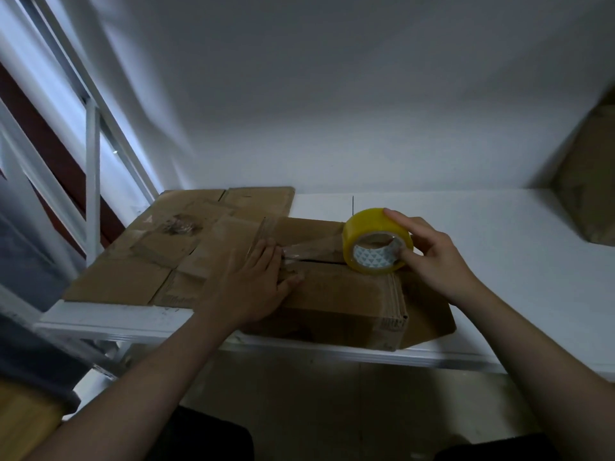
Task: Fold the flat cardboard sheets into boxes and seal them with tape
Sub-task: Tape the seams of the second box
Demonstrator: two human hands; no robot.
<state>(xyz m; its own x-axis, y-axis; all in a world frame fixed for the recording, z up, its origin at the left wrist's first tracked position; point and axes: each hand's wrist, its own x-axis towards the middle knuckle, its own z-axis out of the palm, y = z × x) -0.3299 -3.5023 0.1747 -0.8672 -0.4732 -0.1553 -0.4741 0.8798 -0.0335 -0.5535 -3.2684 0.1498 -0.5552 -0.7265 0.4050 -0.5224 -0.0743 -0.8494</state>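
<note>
Centre frame, the cardboard box (342, 294) sits on the white surface (499, 254). The left hand (263, 277) lies flat with straight fingers, pinning the tape strip (309, 249). The right hand (429, 257) grips the yellow tape roll (372, 241) by the seam's right end. Best now: pull taut, stay centred on the seam, then smooth it down.

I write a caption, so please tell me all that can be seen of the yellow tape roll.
The tape roll is yellow-tinted clear tape on a core printed with pale triangles. It stands on edge on the cardboard box, over the flap seam. The right hand grips it; a pulled-out strip runs to the left hand.
</note>
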